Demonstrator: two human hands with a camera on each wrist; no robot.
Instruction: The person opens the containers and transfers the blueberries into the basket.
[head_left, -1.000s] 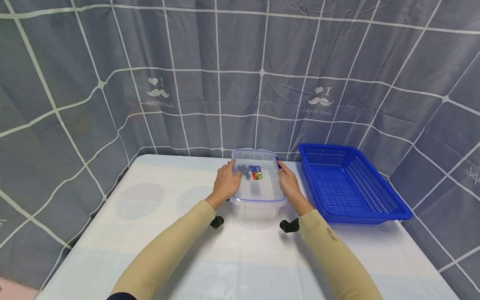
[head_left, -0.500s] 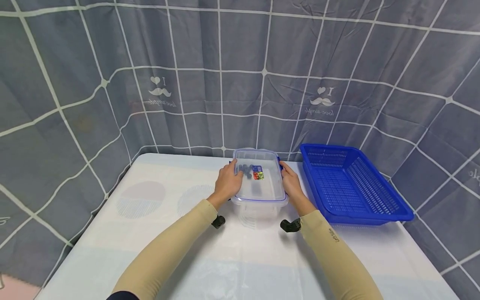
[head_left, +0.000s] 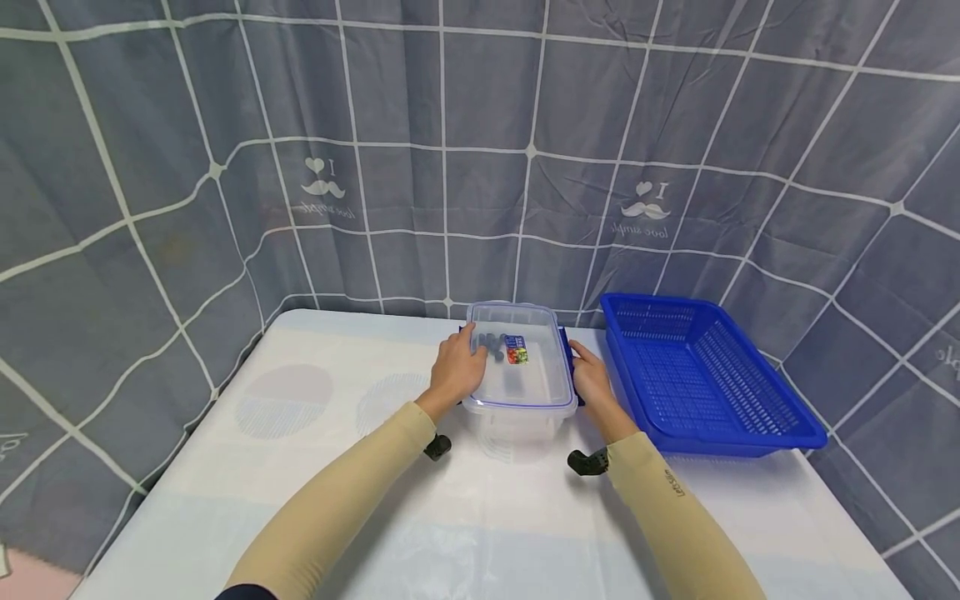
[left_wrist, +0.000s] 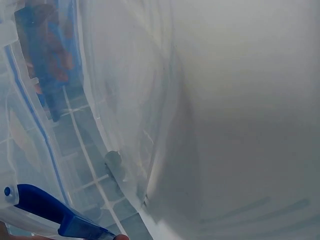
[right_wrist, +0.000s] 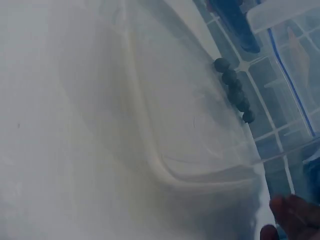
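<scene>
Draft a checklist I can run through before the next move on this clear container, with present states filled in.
1. Lid in place on the clear container: ok, it covers the opening.
2. Left hand steadying the lid: ok, thumb on top at the left edge.
3. Right hand at the right blue clip: ok.
4. Both side clips latched: cannot tell, the hands partly hide them.
5. Dark round balls reachable from above: not ok, they lie under the lid.
6. Blue plastic basket clear of the container: ok, apart, to its right.
</scene>
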